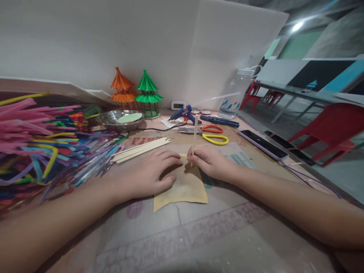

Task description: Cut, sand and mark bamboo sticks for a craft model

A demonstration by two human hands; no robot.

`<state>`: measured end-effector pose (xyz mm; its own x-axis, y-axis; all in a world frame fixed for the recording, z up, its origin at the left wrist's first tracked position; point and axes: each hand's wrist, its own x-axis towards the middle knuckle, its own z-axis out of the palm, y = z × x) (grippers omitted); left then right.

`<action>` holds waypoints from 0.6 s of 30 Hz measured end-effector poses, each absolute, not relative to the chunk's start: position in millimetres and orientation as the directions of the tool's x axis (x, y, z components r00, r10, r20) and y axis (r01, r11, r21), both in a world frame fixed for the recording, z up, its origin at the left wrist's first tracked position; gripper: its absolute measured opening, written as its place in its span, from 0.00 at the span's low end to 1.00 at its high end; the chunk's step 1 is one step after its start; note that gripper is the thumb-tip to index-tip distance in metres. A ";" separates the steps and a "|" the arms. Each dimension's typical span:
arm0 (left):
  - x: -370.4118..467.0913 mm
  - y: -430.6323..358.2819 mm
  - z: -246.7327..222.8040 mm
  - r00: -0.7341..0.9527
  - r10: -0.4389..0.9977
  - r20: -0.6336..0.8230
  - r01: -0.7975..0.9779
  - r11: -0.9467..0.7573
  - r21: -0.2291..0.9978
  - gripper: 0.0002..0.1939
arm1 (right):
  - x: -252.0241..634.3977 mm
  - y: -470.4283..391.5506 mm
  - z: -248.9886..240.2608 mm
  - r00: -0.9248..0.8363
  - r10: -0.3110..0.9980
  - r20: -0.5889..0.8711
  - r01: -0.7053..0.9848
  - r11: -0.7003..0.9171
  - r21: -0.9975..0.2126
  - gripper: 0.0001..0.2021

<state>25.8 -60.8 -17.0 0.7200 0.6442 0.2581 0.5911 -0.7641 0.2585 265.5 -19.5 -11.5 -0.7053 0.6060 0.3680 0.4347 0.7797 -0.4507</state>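
My right hand (210,163) pinches a thin wooden stick (195,132), held nearly upright. Its lower end is at or close to a yellow-tan sheet (186,191) that looks like sandpaper. Whether the tip touches the sheet is hard to make out behind the fingers. Across the sheet's left part lies my left hand (155,170), its fingers stretched out and nothing in them. Just beyond the left hand, a small bundle of similar wooden sticks (142,149) rests on the covered tabletop (176,239).
Colourful pipe cleaners (31,140) heap at left. Behind stand a metal bowl (104,120), orange (121,89) and green (148,91) pagoda models, a blue glue gun (184,112), scissors (214,138), pliers (218,121) and a bottle (231,94). A phone (263,144) lies right.
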 end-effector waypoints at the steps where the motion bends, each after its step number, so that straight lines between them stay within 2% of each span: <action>1: 25.7 -60.9 -16.8 0.719 0.645 0.258 0.591 -0.764 0.260 0.21 | 265.3 -19.2 -11.8 -0.706 0.603 0.371 0.427 0.781 -0.455 0.12; 13: 26.8 -61.0 -15.4 0.716 0.651 0.253 0.600 -0.759 0.253 0.20 | 261.5 -21.4 -10.9 -0.654 0.669 0.354 0.486 0.729 -0.482 0.11; 16: 26.1 -60.8 -15.8 0.724 0.644 0.247 0.596 -0.764 0.247 0.22 | 261.1 -21.7 -11.7 -0.695 0.628 0.350 0.431 0.754 -0.497 0.12; 18: 25.6 -60.9 -16.2 0.724 0.643 0.250 0.596 -0.765 0.244 0.22 | 261.6 -21.3 -12.1 -0.719 0.587 0.371 0.406 0.789 -0.462 0.12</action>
